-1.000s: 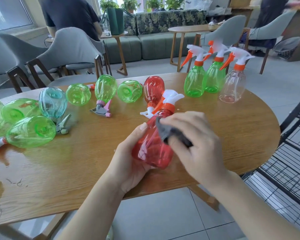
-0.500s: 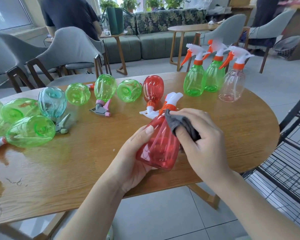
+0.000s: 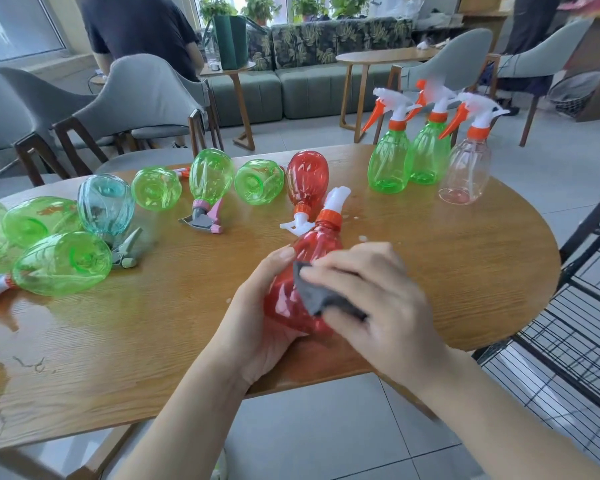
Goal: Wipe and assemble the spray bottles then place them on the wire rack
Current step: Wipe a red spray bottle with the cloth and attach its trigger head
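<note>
Café-style room, oval wood-grain table [image 3: 465, 271] under my view, wet patches along its 9 o'clock side. My left hand [image 3: 257, 327] cups the base of a translucent red plastic spray bottle [image 3: 291, 292], thumb up along its side, fingers curled underneath. I see the bottle tilted, its orange collar and white trigger head [image 3: 335, 202] pointing toward 12 o'clock, body held just above the table's near edge. My right hand [image 3: 371, 303] pinches a dark grey cloth [image 3: 321, 297] against the bottle's right flank; fingers bent over the cloth, thumb below it.

At 12 o'clock, just beyond the trigger head, a second red bottle [image 3: 307, 180] lies on the table with its white sprayer toward me. From 11 to 9 o'clock lie several green translucent bottles [image 3: 63, 263], one with a pink-and-grey sprayer [image 3: 205, 220], and one pale blue bottle [image 3: 104, 204] with a grey sprayer; most show their bases to the camera.

At 1 o'clock, three assembled bottles stand upright near the far edge: two green [image 3: 390, 164] and one clear [image 3: 466, 173], all with orange triggers. They stand close together; I cannot tell whether they touch.

At 3 to 4 o'clock, beside the table, a black wire rack [image 3: 575, 327]. Beyond the table: grey chairs [image 3: 136, 98], a patterned sofa, a seated person [image 3: 139, 29] with back turned at 11 o'clock.
</note>
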A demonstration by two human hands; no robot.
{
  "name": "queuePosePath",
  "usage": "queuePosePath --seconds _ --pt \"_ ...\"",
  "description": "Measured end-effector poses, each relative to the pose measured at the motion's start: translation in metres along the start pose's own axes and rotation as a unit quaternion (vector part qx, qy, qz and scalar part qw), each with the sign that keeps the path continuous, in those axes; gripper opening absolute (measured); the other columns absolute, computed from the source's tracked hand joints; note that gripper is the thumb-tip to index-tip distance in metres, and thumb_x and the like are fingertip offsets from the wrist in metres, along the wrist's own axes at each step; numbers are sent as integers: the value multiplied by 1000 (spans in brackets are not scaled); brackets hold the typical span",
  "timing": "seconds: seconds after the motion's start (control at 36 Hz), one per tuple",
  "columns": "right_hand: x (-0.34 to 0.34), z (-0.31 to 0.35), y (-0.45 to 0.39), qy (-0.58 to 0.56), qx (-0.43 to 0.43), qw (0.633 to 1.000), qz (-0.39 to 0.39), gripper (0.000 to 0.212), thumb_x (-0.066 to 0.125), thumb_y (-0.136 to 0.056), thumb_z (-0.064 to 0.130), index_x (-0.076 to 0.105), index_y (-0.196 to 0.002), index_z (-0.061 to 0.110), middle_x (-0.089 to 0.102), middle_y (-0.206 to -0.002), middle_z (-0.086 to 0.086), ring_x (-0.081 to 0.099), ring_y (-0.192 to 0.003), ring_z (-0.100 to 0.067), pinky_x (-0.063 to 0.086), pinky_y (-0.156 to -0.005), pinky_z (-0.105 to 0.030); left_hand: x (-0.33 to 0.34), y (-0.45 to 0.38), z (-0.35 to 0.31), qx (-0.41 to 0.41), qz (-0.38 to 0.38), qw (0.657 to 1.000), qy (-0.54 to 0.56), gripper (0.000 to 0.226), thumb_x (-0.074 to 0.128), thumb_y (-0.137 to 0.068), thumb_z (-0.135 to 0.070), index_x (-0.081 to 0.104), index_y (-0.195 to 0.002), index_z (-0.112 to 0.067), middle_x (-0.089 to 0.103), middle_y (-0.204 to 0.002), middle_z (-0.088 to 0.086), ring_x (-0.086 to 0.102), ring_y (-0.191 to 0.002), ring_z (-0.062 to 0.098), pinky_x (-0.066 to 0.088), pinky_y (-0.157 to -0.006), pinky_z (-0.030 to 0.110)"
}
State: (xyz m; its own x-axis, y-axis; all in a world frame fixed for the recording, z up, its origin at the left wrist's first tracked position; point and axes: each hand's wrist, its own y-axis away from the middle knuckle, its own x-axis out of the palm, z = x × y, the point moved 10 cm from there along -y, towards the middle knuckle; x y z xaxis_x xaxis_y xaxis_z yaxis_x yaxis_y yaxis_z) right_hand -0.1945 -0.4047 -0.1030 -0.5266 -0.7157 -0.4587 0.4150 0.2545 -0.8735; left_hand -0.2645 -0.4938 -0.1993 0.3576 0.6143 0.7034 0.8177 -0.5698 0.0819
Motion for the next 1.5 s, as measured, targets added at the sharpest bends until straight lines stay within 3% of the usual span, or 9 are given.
queuePosePath --seconds 0.17,0.39,0.58,0.69,0.86,0.92,1.11,1.22,1.5 --pt "-16 -54 3 -43 185 980 -61 27 61 -98 16 73 -120 8 66 -118 1 62 -115 -17 43 -102 -20 -3 1 -1 12 -7 998 -62 66 63 -92 -39 50 -146 -3 64 -123 19 66 -105 31 54 -91 46" --pt "-8 -21 3 -64 112 991 -40 25 63 -95 9 75 -116 4 67 -116 -6 64 -109 -25 49 -97 -29 -6 1 -4 25 -11 999 -42 104 96 -64 -44 48 -148 -5 65 -127 18 69 -105 30 56 -89 48" --pt "-12 -36 4 -53 164 984 -51 25 66 -94 7 75 -117 6 67 -117 -3 63 -113 -22 50 -99 -32 -5 -1 -3 20 -29 997 -64 97 92 -72 -44 49 -148 -4 65 -130 21 69 -110 33 59 -89 51" --pt "-1 -1 5 -48 69 996 -20 21 68 -94 9 77 -113 5 69 -113 -8 60 -105 -25 49 -98 -38 1 2 -1 3 -10 999 -42 51 64 -93 -47 71 -122 -5 72 -115 16 71 -104 27 59 -90 43" --pt "20 30 14 7 -57 997 60 20 72 -97 17 78 -115 9 72 -118 -4 55 -102 -25 53 -89 -41 5 4 8 -61 13 997 37 93 64 -96 -57 30 -154 8 37 -135 21 37 -128 36 57 -80 30" --pt "17 28 11 16 -63 996 56 21 72 -98 18 78 -116 9 72 -118 -4 54 -103 -25 52 -92 -39 5 4 8 -58 26 996 55 82 61 -99 -52 38 -149 9 51 -124 22 55 -117 31 59 -76 29" --pt "-11 -28 -5 -14 106 994 -35 24 65 -96 11 75 -117 6 69 -115 -5 60 -109 -24 45 -101 -29 7 2 -4 15 9 1000 -25 41 62 -92 -35 73 -121 -9 70 -112 16 70 -98 28 59 -83 44" --pt "-14 -52 1 -58 203 976 -54 25 63 -98 11 73 -121 9 66 -118 0 62 -116 -16 44 -101 -23 3 2 0 -2 8 999 -34 58 70 -86 -41 67 -131 -6 67 -116 20 69 -97 32 59 -80 50" --pt "-13 -24 0 -45 110 992 -37 25 64 -95 9 74 -117 5 66 -116 -6 62 -109 -25 50 -97 -33 3 2 -3 16 8 998 -58 99 93 -69 -45 48 -148 -4 63 -125 20 71 -100 31 63 -76 46"
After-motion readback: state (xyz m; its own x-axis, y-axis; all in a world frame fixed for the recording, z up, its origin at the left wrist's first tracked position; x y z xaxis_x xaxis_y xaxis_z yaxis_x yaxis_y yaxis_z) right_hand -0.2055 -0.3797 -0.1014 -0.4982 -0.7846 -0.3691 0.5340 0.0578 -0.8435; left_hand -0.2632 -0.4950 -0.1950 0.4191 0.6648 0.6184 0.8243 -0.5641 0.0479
